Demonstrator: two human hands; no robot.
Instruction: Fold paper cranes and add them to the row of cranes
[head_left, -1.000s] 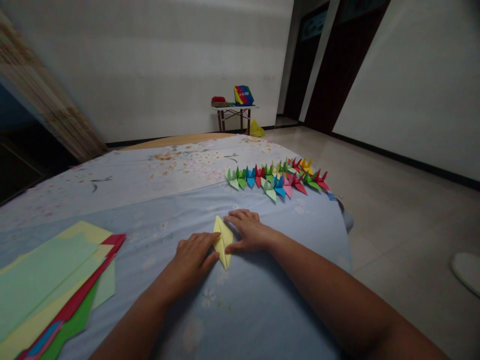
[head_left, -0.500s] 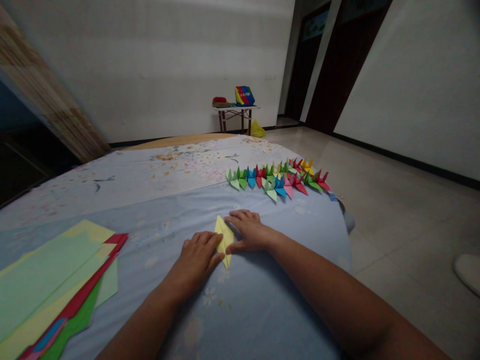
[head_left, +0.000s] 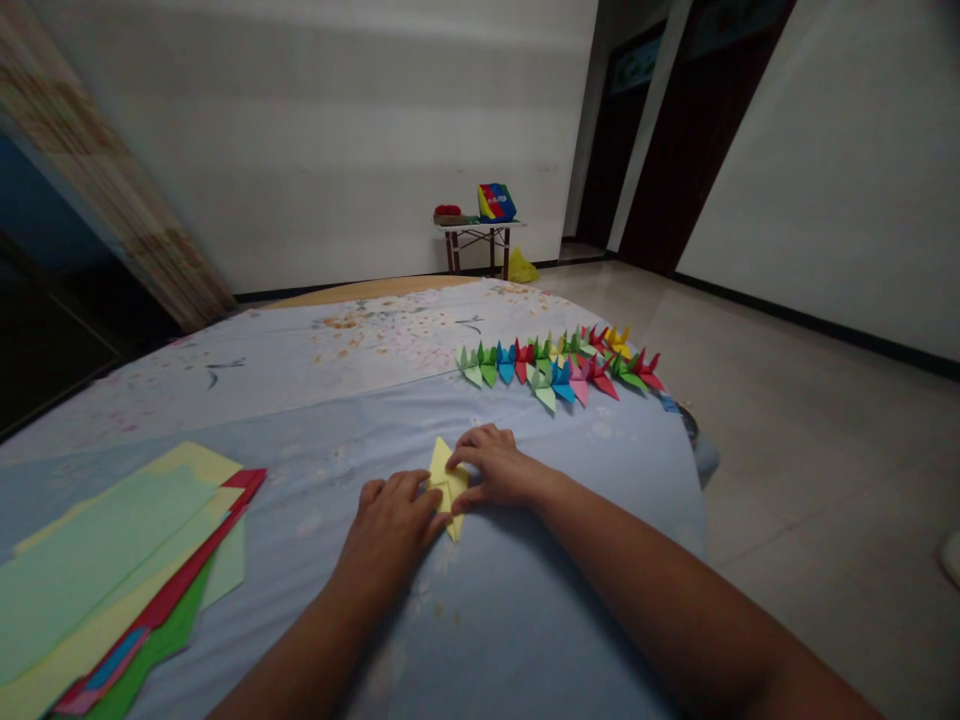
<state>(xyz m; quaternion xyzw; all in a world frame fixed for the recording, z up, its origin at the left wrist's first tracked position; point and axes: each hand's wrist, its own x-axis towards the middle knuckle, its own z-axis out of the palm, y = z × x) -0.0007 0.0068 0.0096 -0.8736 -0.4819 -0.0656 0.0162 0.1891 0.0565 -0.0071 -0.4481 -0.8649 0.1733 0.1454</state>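
Observation:
A small yellow folded paper (head_left: pixel 441 458), shaped like a narrow diamond, lies on the blue cloth between my two hands. My left hand (head_left: pixel 394 515) grips its left edge with thumb and forefinger, near the middle, where a flap is lifted a little. On the other side, my right hand (head_left: pixel 495 465) has its curled fingertips on the upper right edge and its thumb on the lower right edge, holding the paper. The fingertips hide parts of both edges.
Several colourful folded paper cranes (head_left: pixel 562 375) stand in rows toward the table's right edge. Loose coloured paper sheets (head_left: pixel 112 560) are piled at the left. A patterned cloth (head_left: pixel 360 350) covers the far part. A small table (head_left: pixel 480 226) with a bright bag (head_left: pixel 496 203) stands by the wall.
A flap at the middle of the yellow paper now shows lifted under my left fingers. My right fingers have curled in over the right edge. The view has shifted slightly.

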